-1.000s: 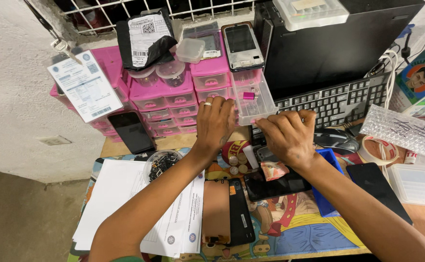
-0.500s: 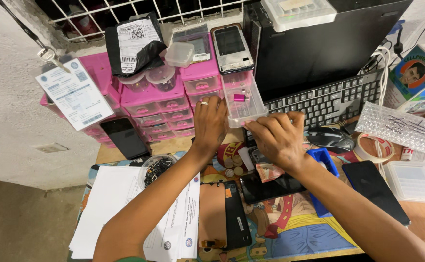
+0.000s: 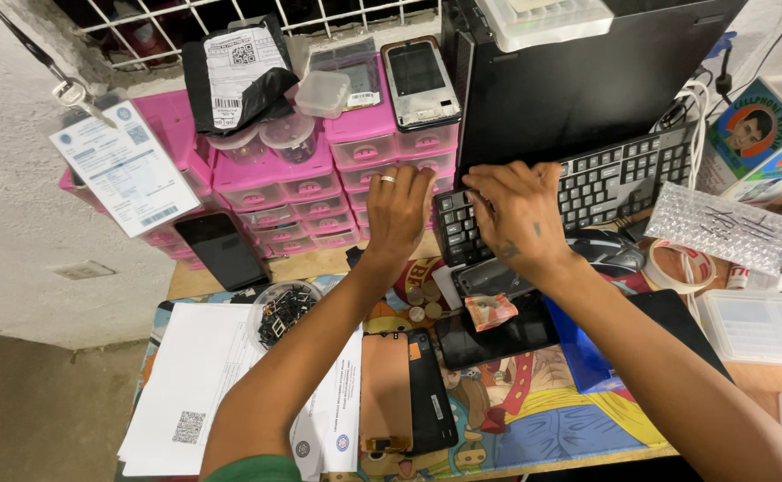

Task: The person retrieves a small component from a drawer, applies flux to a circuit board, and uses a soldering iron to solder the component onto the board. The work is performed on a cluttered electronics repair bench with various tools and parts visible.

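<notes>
One keyboard (image 3: 587, 192), perhaps five phones (image 3: 419, 82).

A black plastic computer keyboard (image 3: 587, 192) lies tilted at centre right of the frame; pink plastic stacked drawer cabinets (image 3: 319, 192) stand upright at centre left.

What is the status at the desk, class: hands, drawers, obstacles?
Left hand on pink drawer stack, nothing gripped. Right hand over black keyboard. Phones, coins crowd the mat below.
</notes>
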